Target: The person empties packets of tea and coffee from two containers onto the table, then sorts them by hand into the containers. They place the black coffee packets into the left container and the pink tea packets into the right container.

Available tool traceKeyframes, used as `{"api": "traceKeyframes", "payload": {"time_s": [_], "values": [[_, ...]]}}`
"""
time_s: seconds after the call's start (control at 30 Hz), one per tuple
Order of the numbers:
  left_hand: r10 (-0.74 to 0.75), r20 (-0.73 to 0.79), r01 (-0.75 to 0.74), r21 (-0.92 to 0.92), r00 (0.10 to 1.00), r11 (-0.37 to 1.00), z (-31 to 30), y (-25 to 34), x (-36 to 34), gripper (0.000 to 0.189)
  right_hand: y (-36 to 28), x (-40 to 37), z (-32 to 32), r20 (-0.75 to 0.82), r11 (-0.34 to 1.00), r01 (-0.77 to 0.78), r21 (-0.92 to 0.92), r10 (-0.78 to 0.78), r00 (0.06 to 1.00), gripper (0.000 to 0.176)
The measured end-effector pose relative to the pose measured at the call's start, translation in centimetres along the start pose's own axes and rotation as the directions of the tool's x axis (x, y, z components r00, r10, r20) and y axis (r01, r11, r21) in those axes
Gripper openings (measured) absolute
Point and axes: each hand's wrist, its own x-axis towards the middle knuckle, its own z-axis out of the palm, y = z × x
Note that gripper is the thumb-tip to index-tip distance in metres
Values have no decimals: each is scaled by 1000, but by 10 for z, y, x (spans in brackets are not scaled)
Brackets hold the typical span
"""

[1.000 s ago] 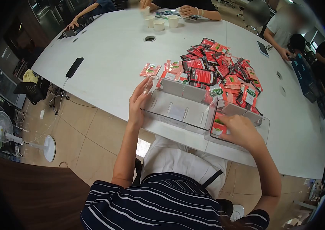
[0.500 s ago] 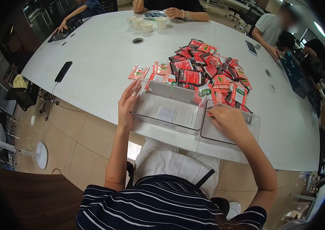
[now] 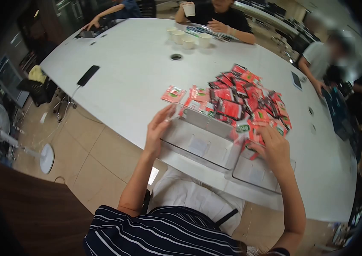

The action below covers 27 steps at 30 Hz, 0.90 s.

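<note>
My left hand (image 3: 159,130) is closed on the left end of a clear plastic bin (image 3: 217,155), thumb and fingers at its upper rim. A pale label shows on the bin's floor. My right hand (image 3: 274,149) is over a second clear bin (image 3: 255,173) just to the right. Its bent fingers are on a red packet (image 3: 250,152) at that bin's left side, partly hidden by the fingers. Right behind both bins lies a heap of red and dark packets (image 3: 249,96). A lighter red packet (image 3: 173,93) lies apart at the heap's left.
A black phone (image 3: 88,76) with a cable lies to the left. White paper cups (image 3: 188,42) stand at the far side, before a person holding another cup. Another phone (image 3: 296,80) and a dark blue box (image 3: 337,113) with a person are at the right. A round table hole (image 3: 176,56) is behind.
The view has shifted, so the table appears lower and further right. My right hand has moved up toward the heap side of the right bin, and a red packet now shows at its fingers.
</note>
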Motion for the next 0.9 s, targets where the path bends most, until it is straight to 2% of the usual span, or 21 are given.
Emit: {"api": "traceKeyframes", "payload": {"time_s": [0.17,0.27,0.3,0.33,0.4,0.47,0.5,0.57,0.6,0.63,0.67,0.7,0.73,0.77,0.8,0.9], "values": [[-1,54,0,11,999,1000,1,6,0,59,-4,-5,-10,-35,999,-19,31,20,999,49],[81,27,-82,31,996,996,-4,7,4,71,-14,-17,-33,-177,985,-147,87,161,971,52],[34,6,-34,-72,999,997,-6,11,7,75,-16,-30,-47,-175,925,-334,183,365,915,47],[58,46,-63,101,997,993,-11,27,14,80,-14,-48,-56,-160,821,-502,273,553,818,42],[112,137,-147,277,984,949,-21,51,36,87,11,-104,-45,-489,763,-439,474,643,589,29],[202,254,-254,192,946,948,-17,69,60,93,29,-162,-30,-627,647,-592,481,726,283,47],[197,352,-279,201,915,939,-13,78,71,96,34,-181,-14,-634,579,-603,548,758,152,51],[117,574,-206,92,810,974,-8,84,101,98,39,-209,10,-602,430,-593,681,790,-119,59],[84,679,-156,45,729,987,-4,84,114,99,35,-207,6,-596,430,-587,686,795,-114,59],[27,701,-102,66,712,993,0,83,126,99,33,-200,5,-592,432,-576,694,798,-115,58],[18,643,-118,112,766,987,3,79,139,98,31,-193,6,-587,433,-559,707,801,-122,58],[12,579,-127,159,815,979,3,70,152,98,32,-194,6,-604,425,-634,647,792,-86,55],[11,510,-132,202,860,971,4,62,163,97,33,-196,8,-589,441,-625,644,807,-38,54],[55,505,-178,198,861,964,8,61,169,97,33,-198,11,-573,457,-616,642,820,11,54],[52,561,-163,149,826,975,12,61,172,97,34,-199,14,-556,473,-603,642,829,59,53],[47,702,-104,39,711,994,26,65,173,93,35,-199,14,-539,456,-651,607,838,85,52]]}}
